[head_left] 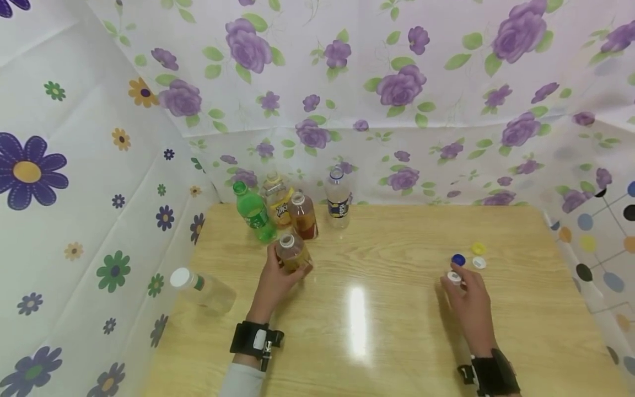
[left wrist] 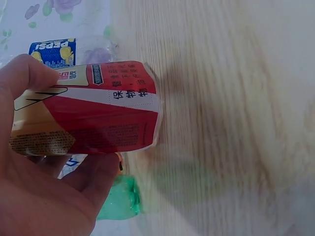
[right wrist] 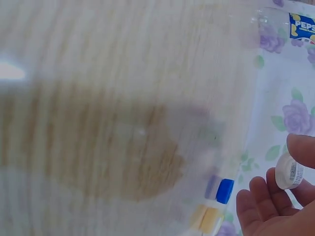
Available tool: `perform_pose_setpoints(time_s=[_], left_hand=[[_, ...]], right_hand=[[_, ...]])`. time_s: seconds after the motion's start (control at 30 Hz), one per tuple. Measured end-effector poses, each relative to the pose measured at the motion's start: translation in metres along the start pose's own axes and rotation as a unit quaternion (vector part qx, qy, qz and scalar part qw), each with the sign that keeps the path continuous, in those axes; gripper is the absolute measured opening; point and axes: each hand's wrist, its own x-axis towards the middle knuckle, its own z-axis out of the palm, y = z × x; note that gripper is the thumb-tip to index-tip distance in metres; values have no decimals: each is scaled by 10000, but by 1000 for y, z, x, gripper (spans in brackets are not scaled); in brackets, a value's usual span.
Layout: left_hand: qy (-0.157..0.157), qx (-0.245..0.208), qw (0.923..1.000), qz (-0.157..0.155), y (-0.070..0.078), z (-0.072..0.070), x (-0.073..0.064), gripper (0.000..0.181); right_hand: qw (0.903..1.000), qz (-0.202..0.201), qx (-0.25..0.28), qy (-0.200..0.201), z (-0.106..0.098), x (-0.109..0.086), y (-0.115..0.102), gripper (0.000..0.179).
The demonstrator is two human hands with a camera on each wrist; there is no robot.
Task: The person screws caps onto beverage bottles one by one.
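Note:
My left hand (head_left: 278,284) grips an uncapped clear bottle (head_left: 291,252) round its side, mouth upward. A red, white and tan label (left wrist: 108,115) shows on that bottle in the left wrist view; whether its base touches the table, I cannot tell. At the right, my right hand (head_left: 472,302) pinches a white cap (head_left: 453,277) between thumb and fingers, and this white cap (right wrist: 289,170) also shows in the right wrist view. Close by its fingertips lie a blue cap (head_left: 458,259), another white cap (head_left: 479,262) and a yellow cap (head_left: 478,248).
Behind the held bottle stand a green bottle (head_left: 256,215), a yellow-labelled bottle (head_left: 280,207), a similar brownish bottle (head_left: 304,218) and a Pepsi bottle (head_left: 338,201), all uncapped. At left is a clear bottle (head_left: 205,292) with a white cap. Floral sheets (head_left: 367,110) enclose the wooden table (head_left: 397,342).

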Motion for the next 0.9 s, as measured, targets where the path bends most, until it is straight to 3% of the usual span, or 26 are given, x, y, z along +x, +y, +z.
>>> perform_pose_setpoints(time_s=[0.47,0.73,0.9], left_hand=[[-134,-68,9997,196,0,17,-16,85],[-361,-91,9992,168,3,37,-25,88],[-500,-80,9984,248,7,50,-32,90]], right_hand=[[9981,-334,-526,-1,6,-10,-8,37],[9988,50,-381,-294,10,-12,-16,45],[9983,-338,-416,-236,14,-15,-15,42]])
